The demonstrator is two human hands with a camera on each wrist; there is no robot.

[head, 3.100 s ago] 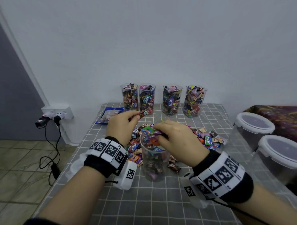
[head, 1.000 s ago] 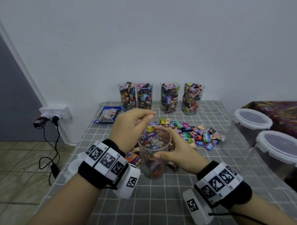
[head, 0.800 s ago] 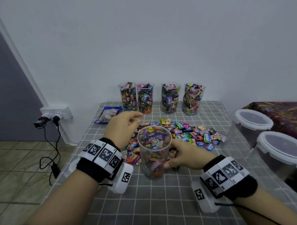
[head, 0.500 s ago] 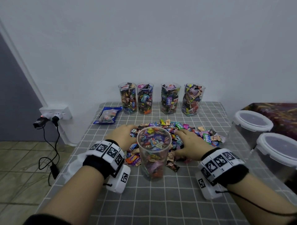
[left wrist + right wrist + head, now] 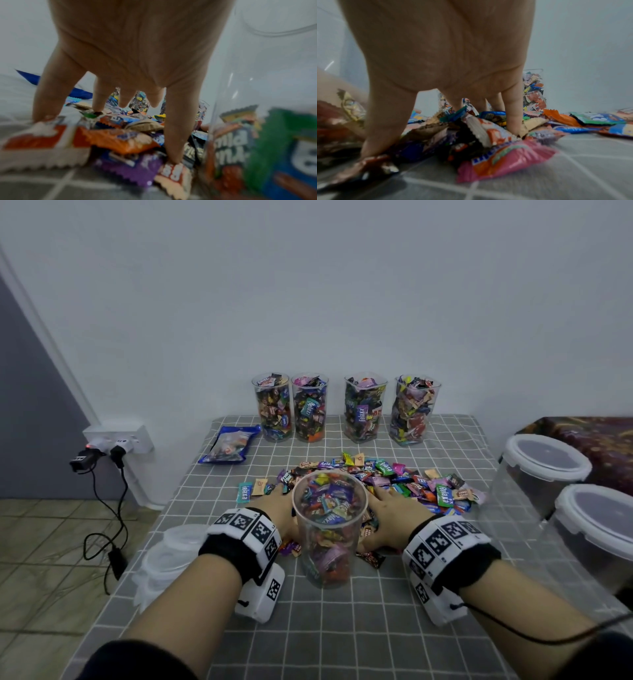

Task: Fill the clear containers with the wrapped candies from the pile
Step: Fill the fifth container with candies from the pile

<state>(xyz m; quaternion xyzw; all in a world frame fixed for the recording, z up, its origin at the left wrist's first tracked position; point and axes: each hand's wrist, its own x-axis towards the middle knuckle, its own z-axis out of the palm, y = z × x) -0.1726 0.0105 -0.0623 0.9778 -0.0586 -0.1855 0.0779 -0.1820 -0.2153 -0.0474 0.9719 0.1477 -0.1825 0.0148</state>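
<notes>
Head view: four filled containers (image 5: pixel 346 409) at 12 o'clock on worktop (image 5: pixel 342 628); fifth container (image 5: pixel 329 529) at centre, nearly full. Candy pile (image 5: pixel 394 484) at 1 o'clock, still large. Left hand (image 5: pixel 274 508) and right hand (image 5: pixel 394 515) spread wide, fingertips on wrappers, nothing gripped. Legible wrapper: "relaxa".

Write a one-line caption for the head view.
Both hands, left and right, rest on the candy pile flanking the near cup.

Checked table (image 5: pixel 342 628) bears candy pile (image 5: pixel 394 477), five cups (image 5: pixel 329 529), lidded tubs (image 5: pixel 544 467).
</notes>
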